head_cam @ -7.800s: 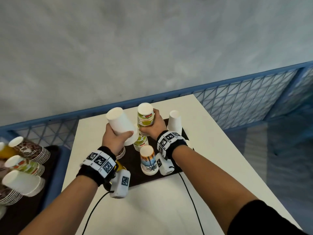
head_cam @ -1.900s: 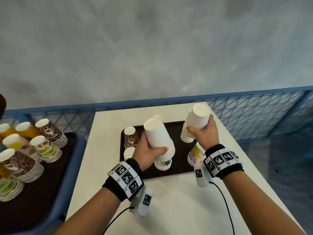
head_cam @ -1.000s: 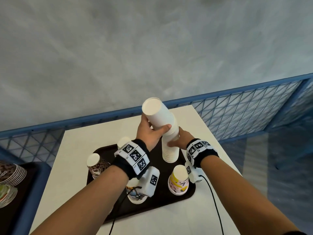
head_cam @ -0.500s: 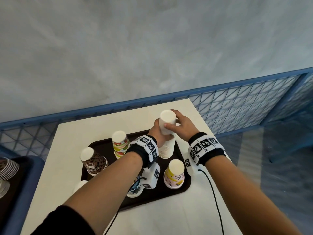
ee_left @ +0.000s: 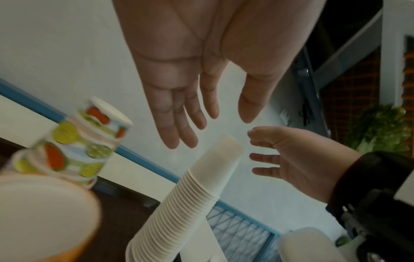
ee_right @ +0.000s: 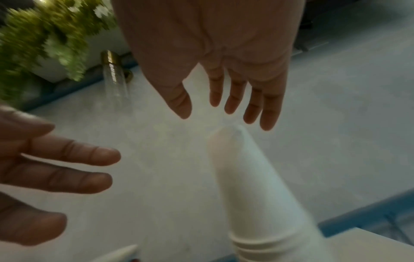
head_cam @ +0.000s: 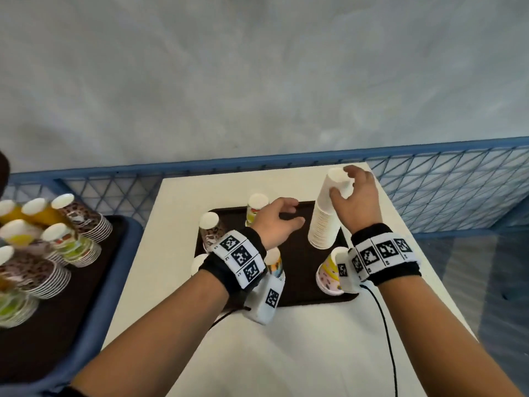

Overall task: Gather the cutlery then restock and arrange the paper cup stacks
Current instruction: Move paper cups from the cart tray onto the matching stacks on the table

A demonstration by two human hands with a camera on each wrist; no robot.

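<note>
So a tall stack of plain white cups is seen standing upside down on the far right part of a dark tray, which is set on a white table. The right hand is held just beside the top of that stack with fingers spread and relaxed; nothing is gripped, and in both wrist views a gap is visible between the fingertips and the top cup. The left hand is hovered over the middle of the tray, palm down, fingers loosely extended, nothing held either.

Shorter stacks are spread around the same tray: a fruit-print stack at the far side, a brown patterned stack on the left, a yellow and pink stack at the near right, plus another stack mostly hidden behind the left wristband, and a white cup base at the tray's left edge.

Off to the left, a second dark tray on a blue cart is loaded with more printed cup stacks, well apart from the table. A blue mesh railing is seen behind it all
</note>
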